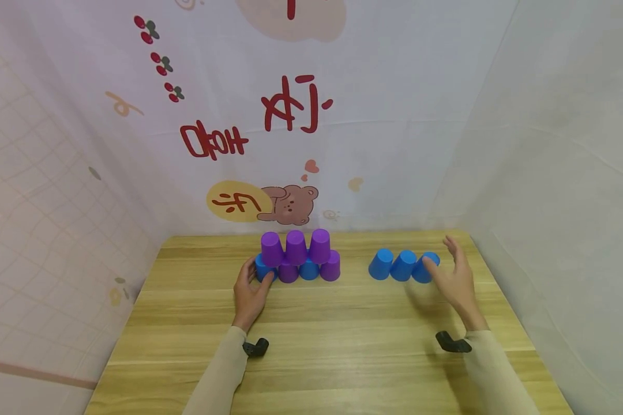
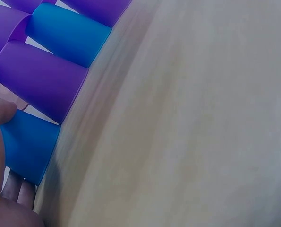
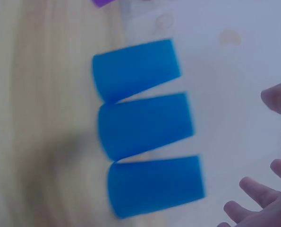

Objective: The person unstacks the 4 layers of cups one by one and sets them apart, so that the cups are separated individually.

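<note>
A two-tier cup stack [image 1: 301, 257] is standing mid-frame, the left hand [image 1: 249, 294] gripping its end blue cup [image 1: 263, 271]; the right hand [image 1: 454, 282], fingers wide, is hovering beside three unstacked blue cups [image 1: 402, 265].

a two-tier cup stack [image 1: 298, 259] stands at the table's [image 1: 332, 346] far edge, left of centre; the left hand [image 1: 250, 291] holds its leftmost bottom cup [image 1: 263, 271]. three upturned cups [image 1: 402, 265] sit in a row to the right, the right hand [image 1: 457, 279] just beside them.

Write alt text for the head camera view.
A person's left hand grips the end blue cup of a purple-and-blue cup pyramid on a wooden table. The open right hand hovers beside three upside-down blue cups.
</note>
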A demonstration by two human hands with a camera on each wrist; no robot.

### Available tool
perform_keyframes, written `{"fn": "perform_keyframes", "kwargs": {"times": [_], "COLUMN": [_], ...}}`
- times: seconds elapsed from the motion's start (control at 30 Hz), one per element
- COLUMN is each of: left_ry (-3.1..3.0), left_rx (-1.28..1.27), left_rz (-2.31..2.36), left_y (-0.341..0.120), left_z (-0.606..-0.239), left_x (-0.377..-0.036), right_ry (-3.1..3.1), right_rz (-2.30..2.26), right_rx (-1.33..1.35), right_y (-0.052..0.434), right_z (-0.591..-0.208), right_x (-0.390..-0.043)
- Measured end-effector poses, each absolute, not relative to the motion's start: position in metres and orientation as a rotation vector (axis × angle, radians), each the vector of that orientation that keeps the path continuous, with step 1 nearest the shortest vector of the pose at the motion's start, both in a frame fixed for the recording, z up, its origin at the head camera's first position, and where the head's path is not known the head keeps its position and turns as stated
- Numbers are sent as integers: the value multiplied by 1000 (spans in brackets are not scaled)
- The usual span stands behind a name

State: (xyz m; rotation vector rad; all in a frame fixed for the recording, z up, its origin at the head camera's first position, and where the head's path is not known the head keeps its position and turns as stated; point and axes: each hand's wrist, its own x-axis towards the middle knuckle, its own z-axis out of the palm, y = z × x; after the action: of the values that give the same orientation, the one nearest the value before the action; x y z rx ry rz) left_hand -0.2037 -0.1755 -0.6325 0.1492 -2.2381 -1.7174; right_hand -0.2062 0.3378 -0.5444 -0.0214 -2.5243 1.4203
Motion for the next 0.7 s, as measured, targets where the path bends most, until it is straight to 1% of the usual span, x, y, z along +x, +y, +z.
{"fn": "perform_keyframes", "kwargs": {"times": [0.33,0.53,0.7], "left_ry": [-2241,-2240,-2251], "left_rx": [151,145,148], "left_rz": [-1713,-1719,-1709], "left_y": [-176,-177,-177], "left_z": [-633,-633,-633], "left_x": [-203,-203,-204], "right_ry": [-2416,-2380,-2387], "right_rz": [1407,1430,1461], "right_rx": [163,303,377], "right_y": [299,273,249], "right_z": [-502,-489,-486], "right_x": [-205,-210,-215]}}
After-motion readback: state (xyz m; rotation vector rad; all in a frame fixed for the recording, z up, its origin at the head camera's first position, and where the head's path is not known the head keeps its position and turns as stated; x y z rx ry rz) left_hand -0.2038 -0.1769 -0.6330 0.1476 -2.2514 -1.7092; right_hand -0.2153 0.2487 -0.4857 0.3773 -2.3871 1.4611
